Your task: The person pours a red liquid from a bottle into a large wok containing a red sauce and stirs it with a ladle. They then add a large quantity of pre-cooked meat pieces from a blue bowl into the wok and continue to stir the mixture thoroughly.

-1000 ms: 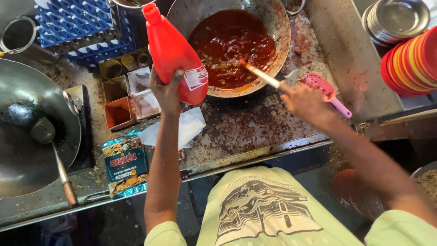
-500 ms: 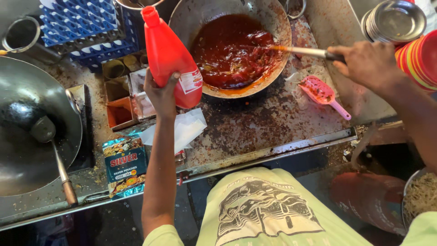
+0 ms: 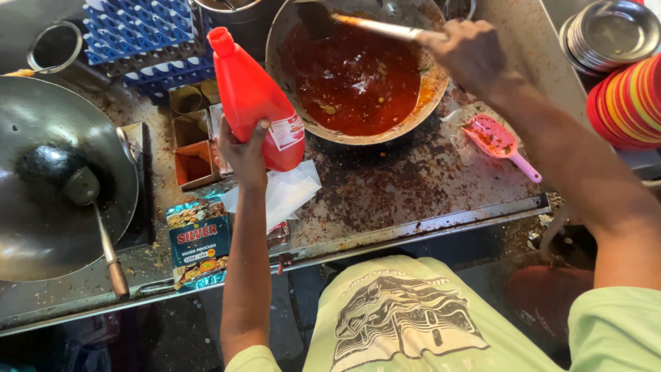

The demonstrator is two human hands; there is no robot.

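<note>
**Q:** What has changed in the last second?

**Me:** My right hand (image 3: 468, 52) has moved. A second ago it was low and near the pink scoop (image 3: 501, 140), stirrer tip at the pan's right edge. Now it sits over the upper right rim of the pan (image 3: 413, 114), fingers closed round the stirrer handle (image 3: 385, 29), with the dark blade reaching across to the far left of the red sauce (image 3: 351, 76). So the stirring stroke has swept from the near side to the far side.

**Q:** And the left?

**Me:** Little change. My left hand (image 3: 244, 148) still grips the red squeeze bottle (image 3: 255, 96) round its lower body, fingers wrapped tight. The bottle is upright, leaning slightly, nozzle up, just left of the pan and above the white paper (image 3: 289, 193). Nothing comes out of it.

**Q:** Meaning for the work?

**Me:** My reading: stirring is the active step; the bottle is only held ready or finished with. Which, I cannot tell.

**Q:** Surroundings?

**Me:** Empty wok (image 3: 48, 172) with ladle at left, spice tins (image 3: 193, 138) beside the bottle, a printed pouch (image 3: 200, 241) near the counter edge.
</note>
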